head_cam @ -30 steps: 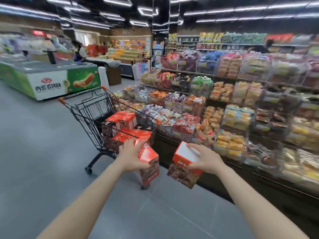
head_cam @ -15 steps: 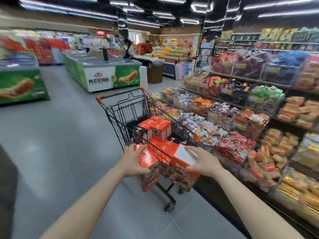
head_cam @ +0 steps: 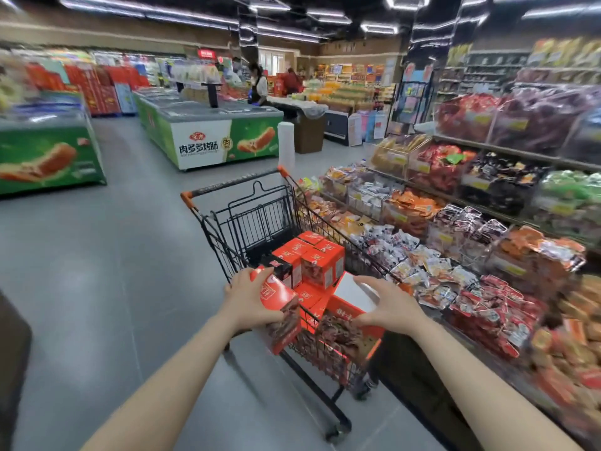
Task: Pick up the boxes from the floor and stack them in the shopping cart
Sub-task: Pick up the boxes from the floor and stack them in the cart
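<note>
- A black wire shopping cart [head_cam: 260,219] with orange corner caps stands on the smooth grey floor [head_cam: 97,255], its right side just beside a long shelf of bagged snacks [head_cam: 455,255].
- Inside the cart, red cardboard boxes [head_cam: 320,265] sit in a stack of squared blocks; the upper ones rise above the basket rim.
- The left hand [head_cam: 247,299] grips a red cardboard box with a dark food picture [head_cam: 281,315], fingers curled over its top edge. This box is tilted and hangs at the cart's near left corner, outside the wire.
- The right hand [head_cam: 388,305] grips a second red box with a white top panel [head_cam: 349,315], fingers spread over the white face and thumb on the near side. It is tilted too, over the near end of the basket, touching or just above the boxes there; which one cannot be told.
- The snack bags look glossy and crinkled, heaped in clear bins.
- Well apart across the aisle stand green and white chest freezers [head_cam: 211,138] with glass lids.
- A person in a dark apron [head_cam: 258,87] stands behind the freezers, blurred.
</note>
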A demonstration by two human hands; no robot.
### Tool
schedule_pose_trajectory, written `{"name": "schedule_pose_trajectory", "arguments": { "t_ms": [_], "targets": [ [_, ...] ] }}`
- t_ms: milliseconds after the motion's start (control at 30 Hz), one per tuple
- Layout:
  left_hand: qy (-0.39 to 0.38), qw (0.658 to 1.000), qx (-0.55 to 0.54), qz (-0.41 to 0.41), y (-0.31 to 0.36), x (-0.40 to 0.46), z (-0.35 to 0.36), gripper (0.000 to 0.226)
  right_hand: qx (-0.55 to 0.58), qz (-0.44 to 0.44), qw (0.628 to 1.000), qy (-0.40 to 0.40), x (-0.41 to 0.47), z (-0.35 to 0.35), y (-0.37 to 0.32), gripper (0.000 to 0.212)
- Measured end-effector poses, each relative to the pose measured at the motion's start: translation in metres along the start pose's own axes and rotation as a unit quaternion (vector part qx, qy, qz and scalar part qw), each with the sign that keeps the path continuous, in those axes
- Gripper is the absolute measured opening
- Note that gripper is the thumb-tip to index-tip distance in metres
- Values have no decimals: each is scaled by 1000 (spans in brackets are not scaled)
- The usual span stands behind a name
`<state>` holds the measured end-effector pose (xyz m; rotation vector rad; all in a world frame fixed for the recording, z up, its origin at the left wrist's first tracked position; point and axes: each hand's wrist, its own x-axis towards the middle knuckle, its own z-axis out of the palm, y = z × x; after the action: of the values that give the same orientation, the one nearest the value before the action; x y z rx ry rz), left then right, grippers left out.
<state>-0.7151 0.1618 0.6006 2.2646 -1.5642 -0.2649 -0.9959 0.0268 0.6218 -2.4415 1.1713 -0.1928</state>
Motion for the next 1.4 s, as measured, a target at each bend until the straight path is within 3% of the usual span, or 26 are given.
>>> {"name": "schedule_pose_trajectory", "arguments": {
  "t_ms": [333,500,900,1167,1400],
  "targets": [
    [-81,990,13,117,-25,178,-6,103,17,121,990,72,102,2,9,95],
    [-96,986,25,131,-27,240,23,99,32,173,981,83,125,17,22,97],
    [-176,980,52,78,-32,332,146,101,30,231,973,-4,213,35,103,98],
    [-181,983,-28,-10,-36,382,212,102,49,247,967,-44,279,58,153,98],
    [-188,982,7,-22,-37,392,258,107,57,261,963,-44,300,64,176,93]
  ]
}}
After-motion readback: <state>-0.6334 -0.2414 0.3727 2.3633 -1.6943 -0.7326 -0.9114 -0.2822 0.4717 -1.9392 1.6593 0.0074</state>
